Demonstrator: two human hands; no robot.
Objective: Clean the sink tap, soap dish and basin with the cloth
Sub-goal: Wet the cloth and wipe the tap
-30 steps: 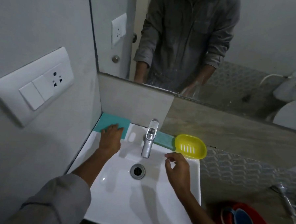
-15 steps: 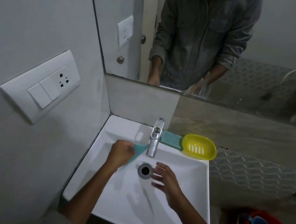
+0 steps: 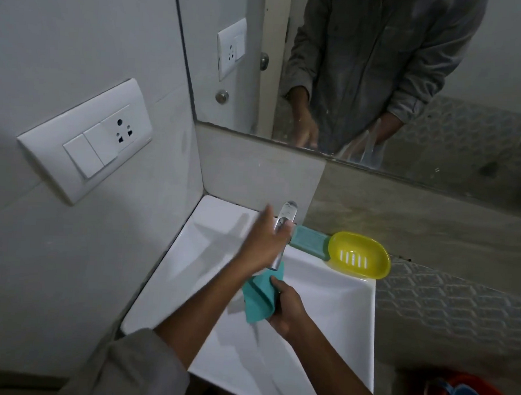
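My right hand (image 3: 288, 312) grips the teal cloth (image 3: 260, 300) over the middle of the white basin (image 3: 338, 307), fingers curled around its fold. My left hand (image 3: 264, 243), at 12 o'clock from the cloth, reaches to the chrome tap (image 3: 285, 219) with fingers straight and relaxed; it is blurred. The yellow soap dish (image 3: 360, 254) sits at 3 o'clock from the tap, on the basin's back rim.

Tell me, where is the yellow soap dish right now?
In the head view the soap dish sits on the basin's back right corner, right of the tap, beside a teal cloth on the ledge.
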